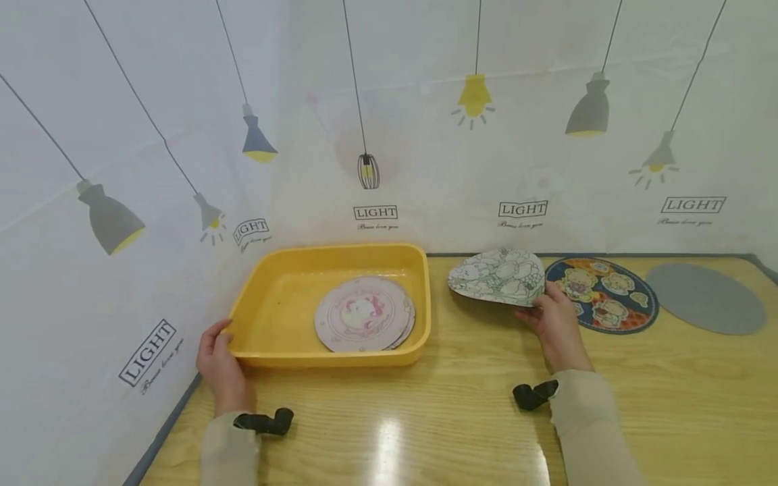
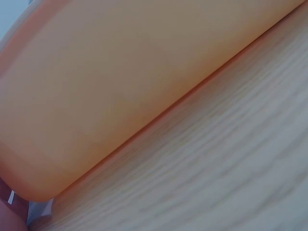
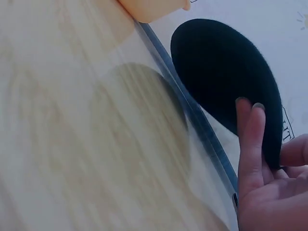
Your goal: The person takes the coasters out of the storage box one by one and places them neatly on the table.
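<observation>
My right hand pinches the near right edge of a round mat printed with green and white line drawings. It is lifted off the table and bends a little; the right wrist view shows its black underside, with fingers below and thumb on the other face. My left hand grips the near left corner of a yellow tray. Inside the tray, toward its right, lies a pink round mat with a unicorn-like print, over at least one other mat. The left wrist view shows mostly the tray's outer wall.
Right of the lifted mat, a dark blue round mat with cartoon bears lies on the wooden table. A plain grey round mat lies beside it at the far right. A white lamp-printed sheet stands behind the table and along its left.
</observation>
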Motion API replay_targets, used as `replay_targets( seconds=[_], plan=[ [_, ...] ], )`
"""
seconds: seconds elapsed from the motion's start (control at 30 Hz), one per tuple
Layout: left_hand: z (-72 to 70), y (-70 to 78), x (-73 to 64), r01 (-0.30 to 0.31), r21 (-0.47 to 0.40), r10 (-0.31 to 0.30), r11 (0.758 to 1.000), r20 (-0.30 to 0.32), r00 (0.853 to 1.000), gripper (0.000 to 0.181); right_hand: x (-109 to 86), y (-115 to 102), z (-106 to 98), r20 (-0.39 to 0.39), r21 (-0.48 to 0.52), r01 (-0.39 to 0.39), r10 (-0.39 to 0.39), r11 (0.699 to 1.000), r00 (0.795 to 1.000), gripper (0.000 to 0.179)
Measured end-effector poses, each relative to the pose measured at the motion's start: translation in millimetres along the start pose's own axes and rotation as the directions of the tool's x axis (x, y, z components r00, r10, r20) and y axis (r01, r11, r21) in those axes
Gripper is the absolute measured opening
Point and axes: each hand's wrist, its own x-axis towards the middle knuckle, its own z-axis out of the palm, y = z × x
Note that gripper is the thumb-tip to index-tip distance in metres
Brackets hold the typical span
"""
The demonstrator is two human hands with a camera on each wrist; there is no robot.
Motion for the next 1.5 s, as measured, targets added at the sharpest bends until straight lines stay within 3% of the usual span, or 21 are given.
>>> replay_targets(
  seconds=[0.33,0.73,1.03,1.5],
  plan=[
    [0.0,2.0,-1.7,0.024,-0.012,-0.024,1.000,0.007,1.000,0.027,1.5,4,-2,0.003,-0.133,-0.041,0.042,0.990,0.999,0.053],
    [1.7,2.0,-0.4,0.044,-0.038,-0.043,0.998,0.014,0.999,0.027,-0.5,-10,-20,0.033,-0.294,-0.169,0.187,0.941,0.982,0.059],
    [0.1,0.1,0.0,0.031,-0.042,-0.031,0.999,0.003,1.000,0.027,0.5,-13,-28,-0.022,-0.404,-0.209,0.219,0.891,0.975,0.055],
    [0.5,1.3,0.7,0.045,-0.041,-0.045,0.998,0.001,0.999,0.027,0.9,-10,-28,-0.055,-0.467,-0.186,0.181,0.865,0.982,0.054]
  ],
)
